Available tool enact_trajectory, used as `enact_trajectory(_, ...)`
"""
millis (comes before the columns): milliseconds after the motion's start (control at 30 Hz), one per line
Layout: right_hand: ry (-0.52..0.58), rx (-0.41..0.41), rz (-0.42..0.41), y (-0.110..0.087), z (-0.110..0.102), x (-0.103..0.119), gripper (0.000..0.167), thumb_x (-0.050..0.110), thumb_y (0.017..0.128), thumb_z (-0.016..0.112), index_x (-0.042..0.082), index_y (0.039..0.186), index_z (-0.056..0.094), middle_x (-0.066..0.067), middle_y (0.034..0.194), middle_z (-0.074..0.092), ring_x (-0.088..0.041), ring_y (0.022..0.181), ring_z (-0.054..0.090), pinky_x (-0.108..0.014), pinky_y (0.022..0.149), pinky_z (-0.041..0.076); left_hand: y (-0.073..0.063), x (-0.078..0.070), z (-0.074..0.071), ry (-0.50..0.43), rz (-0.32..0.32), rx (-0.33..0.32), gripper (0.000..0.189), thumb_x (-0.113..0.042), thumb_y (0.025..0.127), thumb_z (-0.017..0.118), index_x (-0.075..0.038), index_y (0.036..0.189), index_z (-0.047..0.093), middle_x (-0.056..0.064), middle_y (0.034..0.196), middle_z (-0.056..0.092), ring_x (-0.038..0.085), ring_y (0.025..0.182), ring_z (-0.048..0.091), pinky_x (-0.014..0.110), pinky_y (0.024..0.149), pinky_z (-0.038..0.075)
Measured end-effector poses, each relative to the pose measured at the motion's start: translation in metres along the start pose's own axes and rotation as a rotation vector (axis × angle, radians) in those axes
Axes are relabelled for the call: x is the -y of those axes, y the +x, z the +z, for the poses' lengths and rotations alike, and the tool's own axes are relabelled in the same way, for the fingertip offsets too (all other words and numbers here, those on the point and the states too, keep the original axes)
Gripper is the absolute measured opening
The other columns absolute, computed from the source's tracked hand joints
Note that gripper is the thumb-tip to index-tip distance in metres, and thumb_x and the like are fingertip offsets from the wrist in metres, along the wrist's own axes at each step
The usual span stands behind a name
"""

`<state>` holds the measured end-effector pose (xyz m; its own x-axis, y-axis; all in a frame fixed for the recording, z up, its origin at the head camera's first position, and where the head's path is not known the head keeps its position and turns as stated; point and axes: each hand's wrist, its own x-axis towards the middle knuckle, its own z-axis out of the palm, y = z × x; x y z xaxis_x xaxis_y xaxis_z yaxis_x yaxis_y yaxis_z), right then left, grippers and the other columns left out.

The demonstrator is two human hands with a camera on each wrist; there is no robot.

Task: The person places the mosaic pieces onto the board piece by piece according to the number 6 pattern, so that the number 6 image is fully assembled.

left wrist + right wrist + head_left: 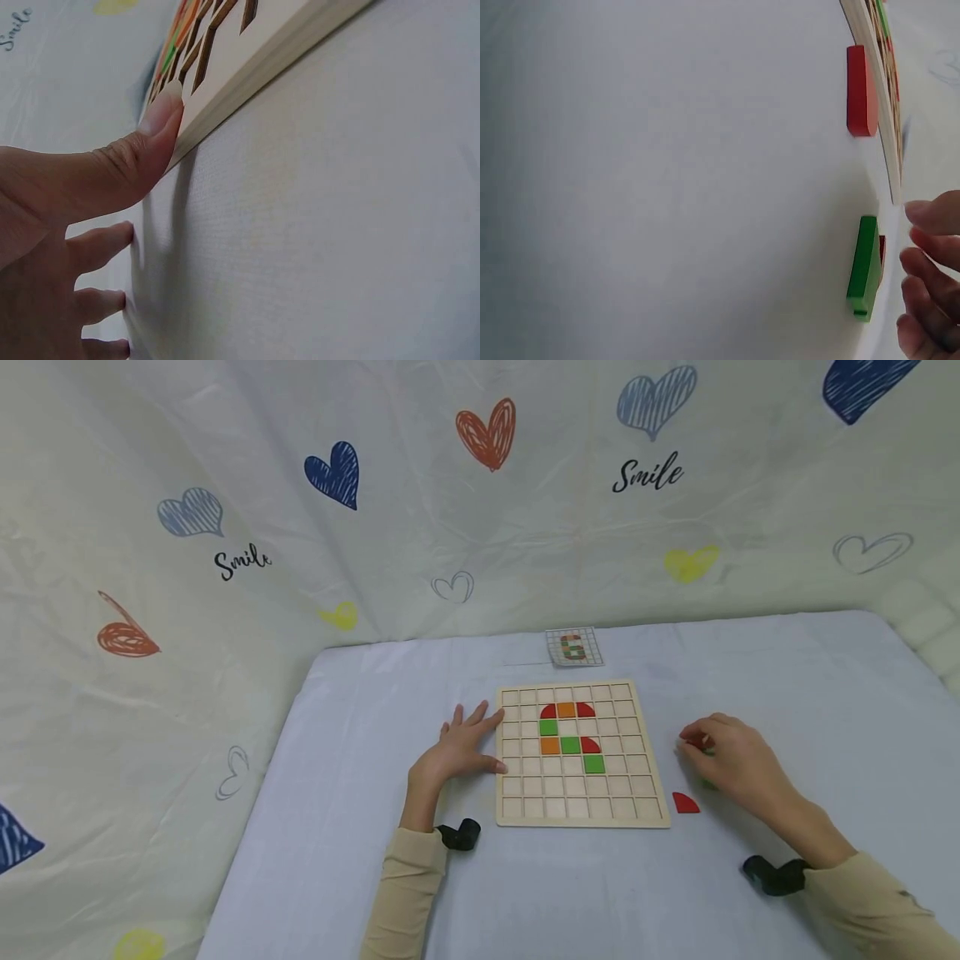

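Basically, the board [583, 823] sits just right of the middle of the frame on the desk [585, 893], with 8 coloured pieces [570, 745] in its squares; the card [574, 652] lies above it in the frame, near the desk's far edge. Picking up loose pieces at the right looks like the step in hand. To do it well, I would take 1 piece at a time by its sides, turn it to match the card before lowering it, and set it flat in its square without nudging its neighbours. Light pressure at the board's edge should be enough to steady it.

The left grip [459, 750] is spread wide, thumb and index fingertip against the board's left edge. The right grip [738, 764], right of centre, has curled fingers with the thumb close to them; whether it pinches anything I cannot tell. Near it on the desk is a green piece [865, 266], and the red piece [686, 803] lies lower in the frame, just beside the board's right edge.
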<state>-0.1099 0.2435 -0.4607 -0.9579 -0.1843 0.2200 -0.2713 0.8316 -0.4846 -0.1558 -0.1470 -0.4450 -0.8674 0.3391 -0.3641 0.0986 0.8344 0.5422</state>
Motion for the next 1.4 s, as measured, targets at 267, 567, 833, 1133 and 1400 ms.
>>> enact_trajectory(267, -0.051, -0.043, 0.131, -0.004, -0.005, -0.006, 0.026, 0.014, 0.084, 0.081, -0.009, 0.093, 0.071, -0.022, 0.084, 0.068, -0.029, 0.070, 0.061, -0.029, 0.049, 0.044, 0.000, -0.001, 0.000, -0.003, -0.002, 0.003, 0.093, -0.030, 0.085, 0.084, -0.023, 0.163, 0.032, 0.005, 0.174, 0.013, 0.043, 0.159, -0.007, 0.064, 0.126, 0.002)
enact_trajectory(567, -0.058, 0.046, 0.239, -0.004, -0.006, -0.006, 0.043, 0.027, 0.087, 0.081, -0.013, 0.095, 0.070, -0.027, 0.087, 0.068, -0.029, 0.070, 0.060, -0.031, 0.046, 0.046, 0.000, -0.001, 0.001, 0.004, 0.001, 0.005, 0.093, -0.030, 0.086, 0.084, -0.023, 0.163, 0.032, 0.006, 0.174, 0.012, 0.043, 0.159, -0.008, 0.065, 0.126, 0.003)
enact_trajectory(833, -0.009, 0.120, 0.312, 0.002, -0.008, -0.004, 0.039, 0.021, 0.088, 0.075, -0.017, 0.099, 0.068, -0.029, 0.090, 0.067, -0.029, 0.070, 0.058, -0.031, 0.046, 0.045, 0.001, 0.000, 0.001, 0.006, 0.004, 0.001, 0.093, -0.031, 0.086, 0.083, -0.024, 0.163, 0.032, 0.005, 0.174, 0.012, 0.043, 0.159, -0.008, 0.064, 0.126, 0.003)
enact_trajectory(1133, 0.023, 0.099, 0.303, 0.004, -0.001, 0.002, 0.031, 0.012, 0.087, 0.075, -0.012, 0.103, 0.063, -0.027, 0.091, 0.067, -0.031, 0.074, 0.059, -0.027, 0.052, 0.046, 0.000, -0.001, 0.000, 0.000, 0.006, 0.001, 0.093, -0.030, 0.086, 0.084, -0.023, 0.163, 0.033, 0.006, 0.174, 0.013, 0.043, 0.159, -0.007, 0.064, 0.126, 0.003)
enact_trajectory(1400, 0.070, 0.016, 0.150, 0.004, 0.005, 0.007, 0.018, 0.002, 0.086, 0.076, -0.006, 0.100, 0.069, -0.021, 0.089, 0.070, -0.029, 0.075, 0.062, -0.027, 0.059, 0.050, -0.001, -0.001, 0.000, 0.005, -0.002, -0.002, 0.092, -0.030, 0.086, 0.084, -0.023, 0.163, 0.033, 0.006, 0.173, 0.014, 0.043, 0.159, -0.007, 0.064, 0.126, 0.003)
